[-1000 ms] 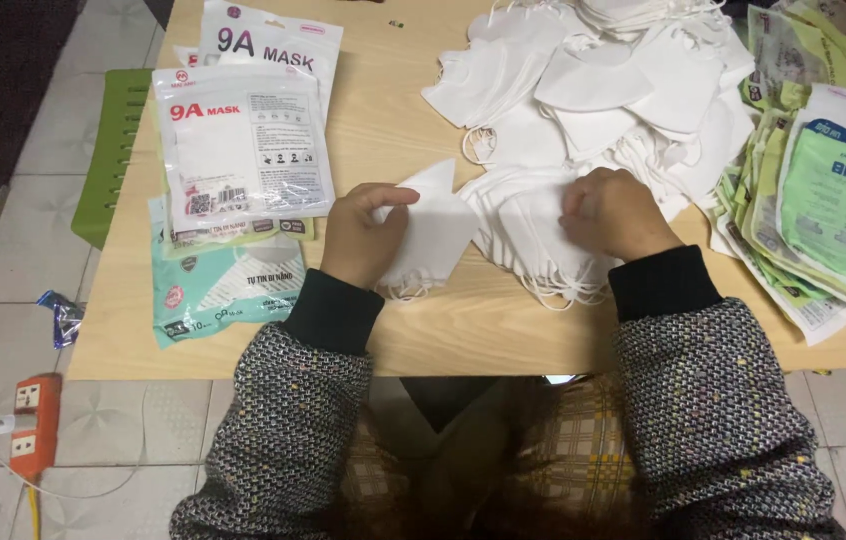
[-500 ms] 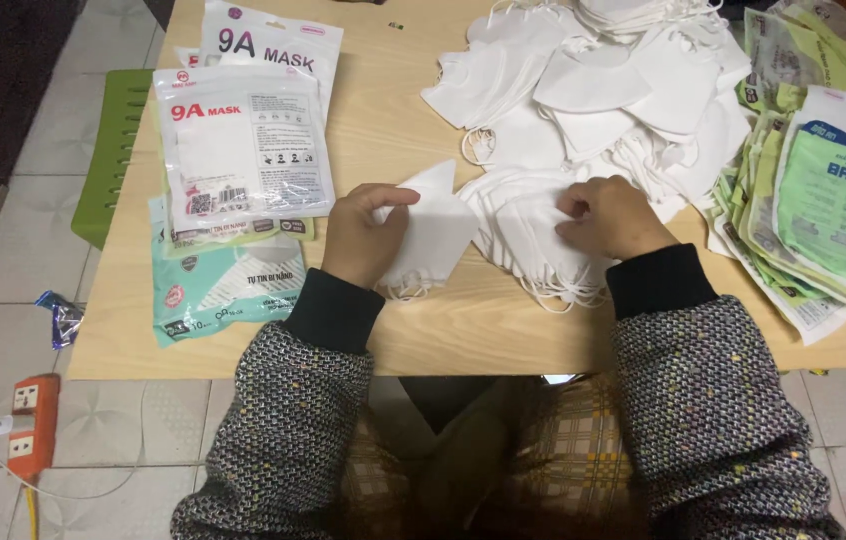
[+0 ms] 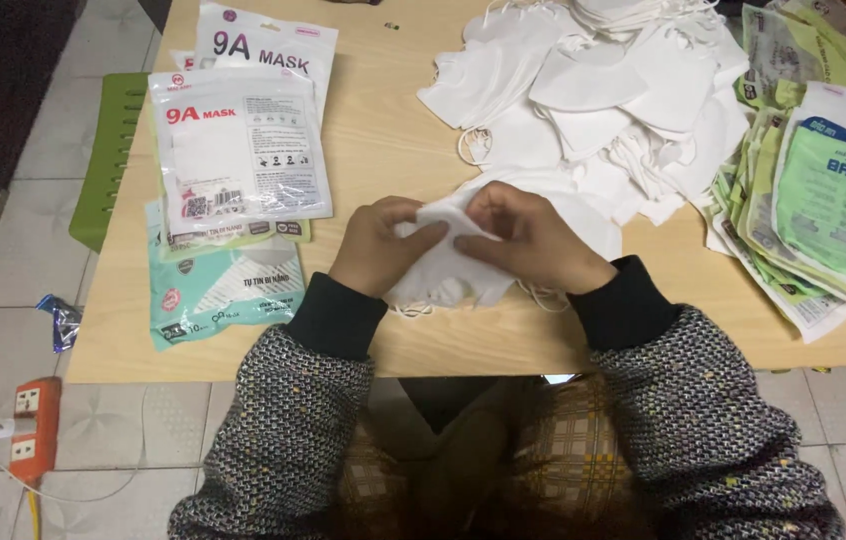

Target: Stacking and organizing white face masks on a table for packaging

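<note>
— Starting at the left edge, what do you have?

— An orange power strip [image 3: 27,428] on the tiled floor and a green stool [image 3: 111,150] tucked against the wooden table [image 3: 383,140]. On the table's left side I see sealed mask packets [image 3: 240,150] stacked flat, a teal packet [image 3: 218,290] at the bottom, probably kept there so filled ones stay apart from the loose stock.

— And the hands?

— My left hand [image 3: 375,245] is closed around a small bundle of white masks [image 3: 443,265], thumb on top, fingers curled under. My right hand [image 3: 528,240] is also closed on it from the other side, pinching the upper edge. The bundle sits just above the near table edge, in front of me, both hands touching it; I judge the two-sided hold keeps the layers squared.

— Further right?

— A loose heap of white masks [image 3: 603,90] lies just beyond the hands, near enough to draw from. At the far right, a fanned stack of green-and-white empty pouches [image 3: 823,200] overlaps along the table's edge.
</note>
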